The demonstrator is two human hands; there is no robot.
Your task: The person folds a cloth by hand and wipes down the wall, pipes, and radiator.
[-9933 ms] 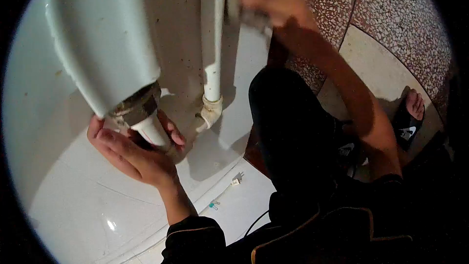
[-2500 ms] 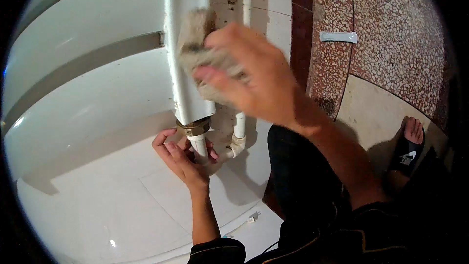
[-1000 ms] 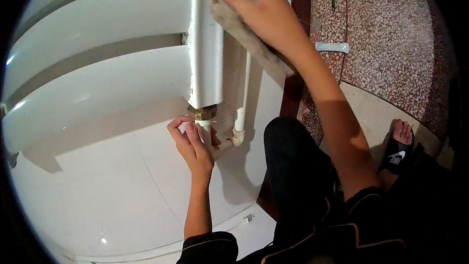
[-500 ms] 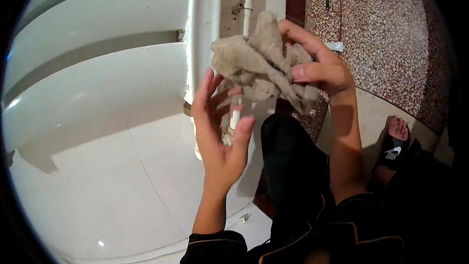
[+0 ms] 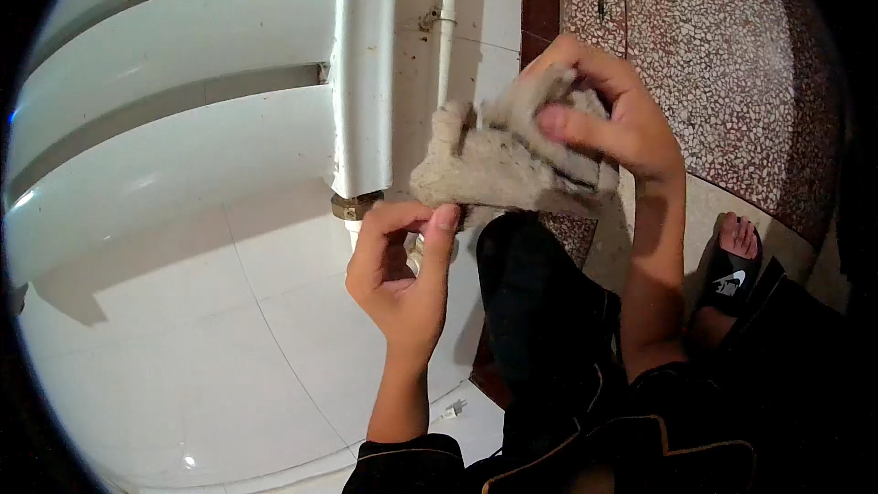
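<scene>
The left hand [image 5: 401, 282] is pinching the lower edge of a grey-beige cloth [image 5: 489, 166] between thumb and forefinger tips, its other fingers curling. The bunched cloth is spanning the gap up to the right hand [image 5: 626, 119], which is gripping the right end, thumb pressing on top. Beyond, a white radiator [image 5: 183, 137] is standing beside a thin pipe [image 5: 445, 50].
</scene>
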